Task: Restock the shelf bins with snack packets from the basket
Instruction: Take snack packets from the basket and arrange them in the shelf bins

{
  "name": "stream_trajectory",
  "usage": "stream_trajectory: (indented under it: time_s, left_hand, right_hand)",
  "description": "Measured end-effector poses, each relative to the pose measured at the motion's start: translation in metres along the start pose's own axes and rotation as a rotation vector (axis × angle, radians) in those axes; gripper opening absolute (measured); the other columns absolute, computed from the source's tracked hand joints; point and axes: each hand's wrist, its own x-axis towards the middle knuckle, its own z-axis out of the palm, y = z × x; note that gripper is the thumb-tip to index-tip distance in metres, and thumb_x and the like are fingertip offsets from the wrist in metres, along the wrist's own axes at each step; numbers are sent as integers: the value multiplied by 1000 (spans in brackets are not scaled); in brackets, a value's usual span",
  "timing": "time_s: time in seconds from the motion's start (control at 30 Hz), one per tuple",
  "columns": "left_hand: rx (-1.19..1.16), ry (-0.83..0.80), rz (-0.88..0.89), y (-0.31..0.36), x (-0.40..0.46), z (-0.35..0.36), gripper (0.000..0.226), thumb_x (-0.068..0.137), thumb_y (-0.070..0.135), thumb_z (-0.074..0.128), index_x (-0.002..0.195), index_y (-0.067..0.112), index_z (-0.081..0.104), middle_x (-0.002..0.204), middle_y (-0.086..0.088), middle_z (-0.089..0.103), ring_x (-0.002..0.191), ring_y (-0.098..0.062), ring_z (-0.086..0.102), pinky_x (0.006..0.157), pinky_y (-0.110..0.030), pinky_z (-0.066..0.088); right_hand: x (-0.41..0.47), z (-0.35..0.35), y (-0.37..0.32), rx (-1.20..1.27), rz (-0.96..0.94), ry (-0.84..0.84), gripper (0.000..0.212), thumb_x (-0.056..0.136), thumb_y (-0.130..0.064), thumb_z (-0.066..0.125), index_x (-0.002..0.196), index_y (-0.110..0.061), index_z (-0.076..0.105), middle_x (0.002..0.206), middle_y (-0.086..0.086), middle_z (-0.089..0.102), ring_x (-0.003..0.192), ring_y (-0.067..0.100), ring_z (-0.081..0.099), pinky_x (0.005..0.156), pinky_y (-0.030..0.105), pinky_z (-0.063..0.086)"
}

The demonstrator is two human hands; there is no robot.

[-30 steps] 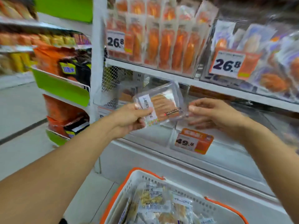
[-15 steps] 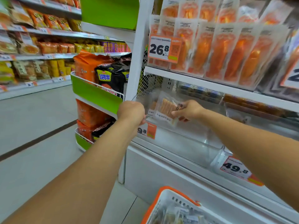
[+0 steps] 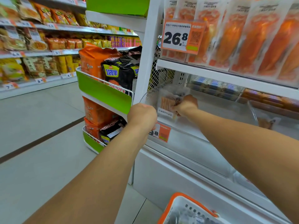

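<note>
My right hand [image 3: 186,105] reaches into the clear plastic shelf bin [image 3: 191,143] and grips a see-through snack packet [image 3: 166,105] with brown sticks inside, holding it upright at the bin's far left end. My left hand [image 3: 142,116] is curled over the bin's front left rim, next to an orange price tag [image 3: 162,132]. The white basket with an orange rim [image 3: 187,209] sits at the bottom edge, below the shelf; its contents are blurred.
The shelf above holds several orange snack packs [image 3: 252,39] behind a 26.8 price tag [image 3: 176,37]. To the left stands a green-and-white end rack [image 3: 103,96] with orange and black bags. The aisle floor [image 3: 40,126] opens left. Another packet [image 3: 265,122] lies in the neighbouring bin.
Both hands carried the packet from in front of the shelf to the left. My right hand pushed it deeper into the bin, and my left hand let go and took the bin's rim.
</note>
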Motion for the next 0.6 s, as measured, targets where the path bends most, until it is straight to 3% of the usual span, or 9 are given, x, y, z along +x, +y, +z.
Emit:
stream_trajectory:
  time_s: [0.17,0.27,0.37,0.5,0.6]
  left_hand:
    - [67,-53,-25,-4,-1,8,19,93,5,47,80,14,59,92,-14,67,65,-25,60,80,-46,60]
    - [118,-86,-34,-4,-3,12,16,94,7,49,85,13,61,90,-13,65,67,-26,61,80,-44,60]
    - [201,-98,-11,-6,-5,12,20,92,8,53,74,13,56,82,-15,63,68,-28,59,79,-46,59]
    - [397,-203,104,-3,-16,14,21,94,19,59,74,13,56,70,-10,59,59,-25,55,64,-36,57]
    - [711,-476,161,-10,-31,25,25,97,34,58,91,10,62,74,-5,59,59,-15,59,56,-25,52]
  right_hand:
    - [-6,-4,1,4,26,-35,46,67,-27,92,98,-13,61,96,7,65,74,22,70,61,38,63]
    - [-8,-8,4,1,58,-63,43,69,-26,91,97,-12,61,97,8,65,68,21,69,57,37,62]
    - [-14,-17,7,9,27,-74,38,69,-27,91,87,-13,60,88,6,63,67,20,66,59,37,63]
    - [-47,-53,-1,-99,-182,-1,42,77,-39,83,60,-14,54,60,3,58,56,20,61,54,35,56]
    - [-99,-83,6,-219,-462,209,38,81,-45,74,66,-13,59,66,3,60,62,20,59,59,36,53]
